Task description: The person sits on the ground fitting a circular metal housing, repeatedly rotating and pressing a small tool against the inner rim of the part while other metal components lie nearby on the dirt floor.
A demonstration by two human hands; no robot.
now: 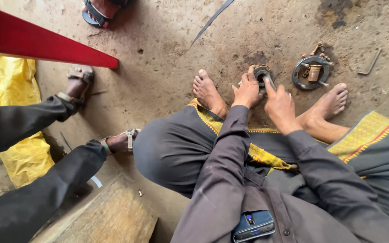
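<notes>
From the head camera, the person sits on the dirt floor with bare feet out front. Near the top middle of the frame, a small round metal ring part lies on the ground between the feet. The left hand curls around its left side, fingers bent and touching its rim. The right hand sits just right of it, one finger stretched out onto the part's edge, the other fingers folded. To the right lies a bigger round metal plate with bolts on it. At the left edge are another person's sandalled feet.
</notes>
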